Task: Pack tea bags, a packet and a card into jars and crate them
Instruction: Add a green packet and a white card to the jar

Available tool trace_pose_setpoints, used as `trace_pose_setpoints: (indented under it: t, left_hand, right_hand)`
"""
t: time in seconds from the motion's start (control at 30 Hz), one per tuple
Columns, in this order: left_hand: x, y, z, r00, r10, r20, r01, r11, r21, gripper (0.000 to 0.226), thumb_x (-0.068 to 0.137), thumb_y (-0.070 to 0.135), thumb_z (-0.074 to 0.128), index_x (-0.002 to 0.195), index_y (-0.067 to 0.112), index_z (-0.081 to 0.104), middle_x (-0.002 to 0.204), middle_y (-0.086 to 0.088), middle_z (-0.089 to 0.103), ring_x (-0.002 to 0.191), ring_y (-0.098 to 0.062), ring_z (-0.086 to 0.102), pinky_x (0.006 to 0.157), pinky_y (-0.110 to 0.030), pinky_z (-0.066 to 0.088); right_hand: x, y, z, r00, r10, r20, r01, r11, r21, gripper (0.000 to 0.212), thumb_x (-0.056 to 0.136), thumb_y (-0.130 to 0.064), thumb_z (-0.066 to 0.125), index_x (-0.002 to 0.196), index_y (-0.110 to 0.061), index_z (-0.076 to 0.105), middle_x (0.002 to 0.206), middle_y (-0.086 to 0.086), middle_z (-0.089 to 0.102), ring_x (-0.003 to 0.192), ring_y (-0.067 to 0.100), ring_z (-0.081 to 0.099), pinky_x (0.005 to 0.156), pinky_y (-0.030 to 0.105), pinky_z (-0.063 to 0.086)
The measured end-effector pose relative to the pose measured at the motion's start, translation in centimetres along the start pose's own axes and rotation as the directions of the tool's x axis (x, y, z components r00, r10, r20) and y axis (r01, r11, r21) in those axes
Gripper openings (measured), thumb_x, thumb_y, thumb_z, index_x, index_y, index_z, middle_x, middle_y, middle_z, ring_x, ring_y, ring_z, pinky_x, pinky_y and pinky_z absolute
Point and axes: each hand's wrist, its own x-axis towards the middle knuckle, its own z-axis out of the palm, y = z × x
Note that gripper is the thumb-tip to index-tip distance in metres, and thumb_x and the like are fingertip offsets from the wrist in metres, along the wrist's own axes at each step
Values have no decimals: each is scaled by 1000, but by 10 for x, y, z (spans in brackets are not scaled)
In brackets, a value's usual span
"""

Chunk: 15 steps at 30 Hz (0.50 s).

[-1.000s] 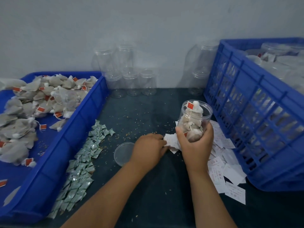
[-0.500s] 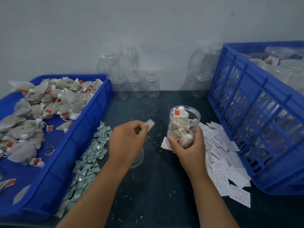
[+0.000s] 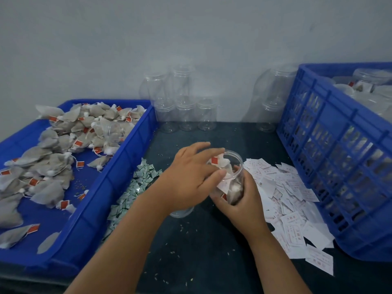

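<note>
Nearest, a dark worktop (image 3: 201, 257) is noted, dotted with pale crumbs (image 3: 182, 228).

The right hand (image 3: 240, 205) is wrapped round the lower part of a clear jar (image 3: 234, 164), fingers curled on its far side and thumb on the near side. The jar is held tilted, mouth open, just above the middle of the worktop. Tea bags (image 3: 235, 188) with red tags are seen inside it.

The left hand (image 3: 191, 179) is laid over the jar's mouth, fingers stretched almost straight, thumb at the near rim. A white card (image 3: 224, 183) is seen through the jar wall just below the thumb. It cannot be told whether the card is pinched or merely touched.

A clear lid (image 3: 180, 213) is partly hidden beneath the left wrist, flat on the worktop.

To the left, a strip of small green packets (image 3: 135, 188) is strewn beside a blue tray (image 3: 118, 172), which is heaped with loose bags (image 3: 63, 145). To the right, a scatter of printed slips (image 3: 286, 200) is spread against a blue crate (image 3: 339, 166), in which filled jars (image 3: 371, 81) are stacked.

Farthest back, empty jars (image 3: 186, 115) are stacked two high against the grey wall (image 3: 191, 39).
</note>
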Motion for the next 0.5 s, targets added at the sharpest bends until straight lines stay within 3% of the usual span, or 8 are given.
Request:
trace_pose_setpoints:
  t: [0.07, 0.13, 0.2, 0.27, 0.33, 0.4, 0.43, 0.5]
  left_hand:
    - [-4, -3, 4, 999, -29, -13, 28, 997, -71, 55, 109, 57, 27, 110, 36, 78, 169, 18, 26, 157, -8, 5, 126, -40, 8]
    - [-6, -7, 8, 984, -103, -149, 68, 973, -220, 60, 107, 59, 20, 116, 39, 76, 164, 23, 32, 154, -1, 14, 124, -25, 8]
    - [-10, -14, 15, 900, -276, -338, 147, 921, -362, 51, 108, 54, 27, 114, 38, 74, 145, 22, 53, 138, 6, 40, 117, -18, 27]
    - [-18, -31, 23, 801, -459, -383, 304, 864, -401, 35, 107, 47, 42, 114, 32, 73, 121, 16, 68, 110, 4, 59, 102, -29, 50]
    - [-32, -48, 35, 804, -573, -160, 533, 813, -236, 41, 101, 56, 54, 126, 27, 68, 127, 8, 67, 112, -7, 62, 102, -36, 52]
    - [-47, -56, 52, 797, -598, 87, 593, 801, 82, 69, 90, 73, 55, 137, 23, 60, 145, -1, 53, 136, -24, 49, 112, -42, 43]
    - [-53, -56, 61, 790, -598, 137, 577, 800, 166, 78, 86, 78, 55, 141, 23, 57, 155, -4, 45, 145, -28, 38, 117, -44, 37]
    - [-60, -53, 73, 792, -602, 102, 583, 795, 168, 89, 79, 83, 58, 146, 25, 53, 163, -4, 35, 151, -27, 27, 120, -44, 30]
  right_hand:
    - [0, 1, 1, 1000, 2, 21, -2, 1000, 6, 82, 77, -35, 97, 146, -23, 55, 140, 0, 66, 131, 23, 66, 106, 54, 57]
    - [-1, 2, 2, 1000, -3, 27, 3, 1000, 13, 82, 76, -32, 97, 146, -25, 56, 140, -3, 67, 131, 21, 66, 106, 53, 58]
    - [-3, 1, 3, 1000, -6, 29, 5, 1000, 25, 82, 74, -33, 96, 145, -29, 56, 139, -8, 67, 131, 16, 66, 107, 48, 58]
    - [-5, 1, 4, 999, -6, 38, 4, 999, 34, 82, 74, -32, 96, 145, -30, 56, 140, -10, 67, 132, 13, 65, 108, 46, 58]
    - [-5, 2, 4, 999, 0, 51, -2, 999, 41, 81, 75, -27, 97, 145, -30, 56, 139, -11, 67, 131, 12, 65, 108, 44, 58]
    - [-4, 2, 4, 998, -1, 65, -1, 999, 33, 81, 76, -24, 98, 145, -30, 56, 138, -13, 67, 131, 8, 65, 108, 37, 58]
    - [-4, 2, 4, 997, -6, 70, 4, 1000, 26, 81, 75, -26, 98, 145, -30, 56, 138, -14, 67, 130, 7, 64, 106, 32, 57]
    - [-4, 1, 4, 997, -16, 72, 15, 1000, 20, 81, 73, -31, 96, 144, -31, 57, 136, -16, 67, 129, 5, 64, 103, 23, 56]
